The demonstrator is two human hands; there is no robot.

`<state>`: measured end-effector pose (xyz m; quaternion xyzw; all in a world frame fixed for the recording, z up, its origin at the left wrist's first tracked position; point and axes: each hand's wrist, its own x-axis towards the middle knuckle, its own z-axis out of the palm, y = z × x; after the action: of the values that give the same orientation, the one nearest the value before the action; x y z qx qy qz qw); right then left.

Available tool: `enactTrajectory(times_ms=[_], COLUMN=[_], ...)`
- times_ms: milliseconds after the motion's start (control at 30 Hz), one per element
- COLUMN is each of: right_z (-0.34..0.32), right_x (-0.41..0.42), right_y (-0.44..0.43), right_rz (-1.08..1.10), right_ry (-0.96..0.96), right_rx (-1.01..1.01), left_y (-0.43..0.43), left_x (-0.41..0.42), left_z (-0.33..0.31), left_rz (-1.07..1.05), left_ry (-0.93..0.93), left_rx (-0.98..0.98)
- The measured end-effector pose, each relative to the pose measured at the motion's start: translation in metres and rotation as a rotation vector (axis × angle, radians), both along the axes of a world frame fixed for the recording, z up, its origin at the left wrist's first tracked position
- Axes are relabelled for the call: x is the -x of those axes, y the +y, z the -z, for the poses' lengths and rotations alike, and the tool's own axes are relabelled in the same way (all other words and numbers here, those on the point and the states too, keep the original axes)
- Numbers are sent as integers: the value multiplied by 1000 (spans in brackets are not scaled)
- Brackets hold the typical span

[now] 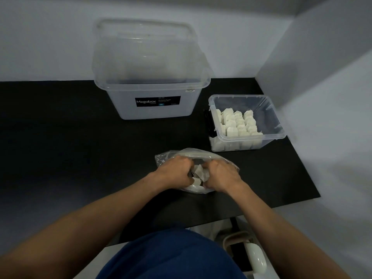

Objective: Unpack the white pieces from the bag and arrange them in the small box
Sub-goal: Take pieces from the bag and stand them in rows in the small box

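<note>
A clear plastic bag lies on the black table mat in front of me. Both hands are inside its mouth. My left hand and my right hand curl their fingers round a small bunch of white pieces held between them. More white pieces show under the hands at the bag's near edge. The small clear box stands to the right and farther back, with several white pieces standing upright in rows on its left side. Its right side is bare.
A large clear Megabox tub stands at the back centre with its lid leaning behind it. White walls close the back and right. The black mat ends near my body; a chair part shows below right.
</note>
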<state>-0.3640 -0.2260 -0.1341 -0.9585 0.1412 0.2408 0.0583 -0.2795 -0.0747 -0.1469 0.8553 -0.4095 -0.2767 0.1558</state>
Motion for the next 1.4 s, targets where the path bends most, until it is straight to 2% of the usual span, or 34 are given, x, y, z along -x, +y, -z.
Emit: enactTrajectory(times_ms=[167,467,567,667,800,900,1100,1200,1300,1400], right_z=[4,2,-4,-11,-26,-46,-76,-85,-92,-107], right_x=[3,2,1,1,6,6,-1,-2,-3,-7], right_y=[-1,-1,3,6,10,13,15,13,5,-2], right_rz=[27,91,102,173,333,450,607,533,395,195], right_ry=[-43,-137,-192,-295,-448,-547,-564,-590,-630,-549], right_rx=[-45,-323,-406,-502,-800,-1048,-1384,-1327,-1126,-910], left_y=[-3,23,37,52,70,73,60,51,47,43], left_x=[7,11,9,1,-13,-22,-22,-16,-14,-13], left_z=[4,-32,-51,-71,-93,-95,-89,-89,-87,-88], left_rz=[47,114,27,-158,-410,-545,-703,-741,-722,-698], left_ry=[-77,-207,-137,-73,42,203,500,572,604,610], left_rx=[-43,104,146,263,500,604,730,732,705,678])
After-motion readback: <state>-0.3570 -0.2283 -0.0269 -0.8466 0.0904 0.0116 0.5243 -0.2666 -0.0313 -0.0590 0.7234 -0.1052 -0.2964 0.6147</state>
